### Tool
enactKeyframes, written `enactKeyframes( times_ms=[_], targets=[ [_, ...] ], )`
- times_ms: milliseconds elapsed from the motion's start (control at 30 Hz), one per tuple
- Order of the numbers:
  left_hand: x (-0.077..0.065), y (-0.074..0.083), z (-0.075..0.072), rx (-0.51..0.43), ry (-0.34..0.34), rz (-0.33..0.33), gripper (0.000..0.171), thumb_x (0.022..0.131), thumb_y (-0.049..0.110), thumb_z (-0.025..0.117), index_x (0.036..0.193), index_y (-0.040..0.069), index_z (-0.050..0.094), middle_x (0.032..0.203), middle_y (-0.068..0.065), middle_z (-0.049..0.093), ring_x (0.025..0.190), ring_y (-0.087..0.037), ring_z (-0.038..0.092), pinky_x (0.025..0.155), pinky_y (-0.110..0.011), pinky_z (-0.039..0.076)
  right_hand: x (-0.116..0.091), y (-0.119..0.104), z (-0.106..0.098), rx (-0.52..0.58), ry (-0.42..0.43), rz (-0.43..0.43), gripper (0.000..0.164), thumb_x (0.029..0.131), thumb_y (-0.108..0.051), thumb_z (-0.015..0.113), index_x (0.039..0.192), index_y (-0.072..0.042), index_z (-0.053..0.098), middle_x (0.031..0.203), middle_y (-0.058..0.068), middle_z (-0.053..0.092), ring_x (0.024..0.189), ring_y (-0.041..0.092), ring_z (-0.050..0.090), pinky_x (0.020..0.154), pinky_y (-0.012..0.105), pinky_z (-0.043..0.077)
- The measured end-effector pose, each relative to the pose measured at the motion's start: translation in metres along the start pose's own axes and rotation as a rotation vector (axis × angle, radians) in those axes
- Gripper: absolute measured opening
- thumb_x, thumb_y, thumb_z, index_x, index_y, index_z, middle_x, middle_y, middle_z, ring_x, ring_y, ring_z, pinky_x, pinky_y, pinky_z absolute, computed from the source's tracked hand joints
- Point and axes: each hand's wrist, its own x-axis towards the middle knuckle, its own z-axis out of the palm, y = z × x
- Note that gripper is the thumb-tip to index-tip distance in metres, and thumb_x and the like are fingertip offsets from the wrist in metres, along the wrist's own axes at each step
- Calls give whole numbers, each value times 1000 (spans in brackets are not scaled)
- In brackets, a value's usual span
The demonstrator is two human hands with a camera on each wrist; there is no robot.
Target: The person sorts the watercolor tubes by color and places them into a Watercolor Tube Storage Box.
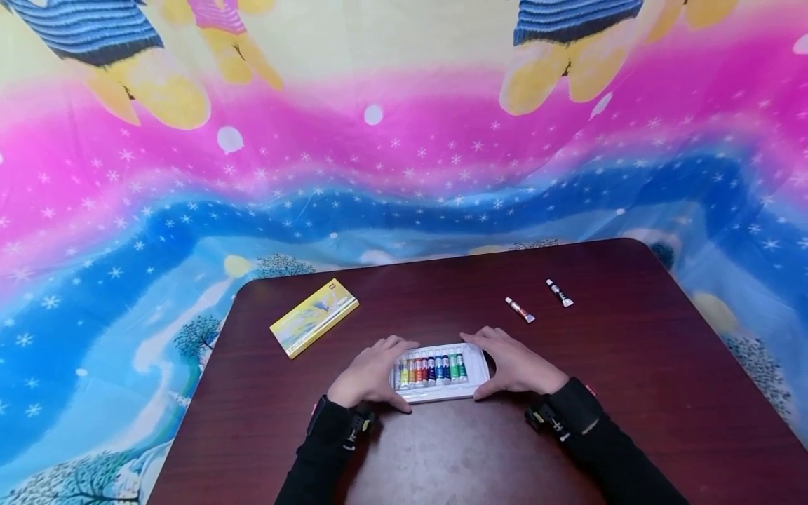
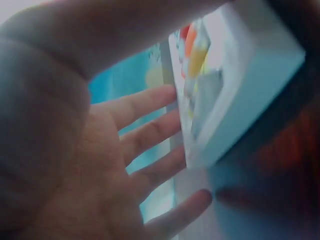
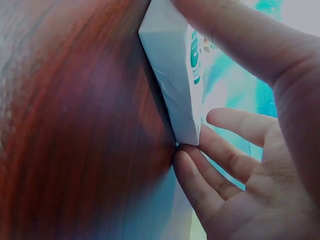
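A white tray (image 1: 477, 361) of paint tubes (image 1: 432, 369) lies between my two hands at the middle of the table. The tubes stand side by side in a row, running from yellow through red and blue to green, and the tray's right part holds none. My left hand (image 1: 369, 373) grips the left end, thumb at the near edge and fingers at the far edge. My right hand (image 1: 514, 362) holds the right end in the same way. In the right wrist view, the tray's white side (image 3: 172, 75) sits close over the wood, with fingertips right at its corner.
A yellow flat box (image 1: 314, 317) lies at the back left of the dark red table (image 1: 429, 463). Toward the back right lie a red-labelled paint tube (image 1: 520, 309) and a black-labelled one (image 1: 558, 292). A colourful printed cloth (image 1: 404, 154) hangs behind the table.
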Motion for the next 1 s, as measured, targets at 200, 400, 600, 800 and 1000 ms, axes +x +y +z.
enactKeyframes(
  times_ms=[200, 400, 600, 800, 1000],
  targets=[
    [-4, -9, 0, -34, -14, -12, 100, 62, 48, 99, 147, 19, 54, 139, -1, 56, 121, -21, 49, 110, -48, 46, 1, 4, 0, 19, 42, -40, 103, 72, -47, 94, 157, -14, 46, 141, 7, 54, 124, 25, 51, 98, 45, 53],
    [-3, -5, -3, -33, -13, -23, 98, 63, 45, 99, 147, 18, 55, 139, -1, 56, 121, -21, 48, 110, -45, 48, 3, 34, -19, -9, 285, -53, 75, 89, -33, 83, 155, -16, 51, 152, 11, 50, 138, 34, 45, 106, 56, 49],
    [-3, -2, -6, -22, -23, -41, 98, 62, 44, 100, 146, 19, 56, 140, -1, 55, 122, -21, 47, 110, -45, 48, -6, 68, -35, -77, 228, 45, 67, 101, -21, 69, 159, -6, 40, 167, 19, 33, 152, 43, 28, 115, 62, 37],
    [-2, -2, -5, -12, -24, -48, 97, 62, 44, 100, 146, 18, 56, 140, -1, 55, 122, -21, 48, 110, -46, 48, -8, 80, -36, -64, 276, 109, 55, 101, -20, 67, 151, -1, 51, 154, 25, 48, 142, 46, 41, 113, 63, 38],
    [-1, -1, -5, -5, -23, -51, 98, 62, 44, 100, 146, 18, 56, 142, -2, 55, 123, -21, 48, 109, -47, 48, -4, 80, -32, -55, 404, 103, 34, 96, -14, 74, 128, -3, 73, 118, 17, 70, 102, 31, 66, 88, 49, 54]
  ],
)
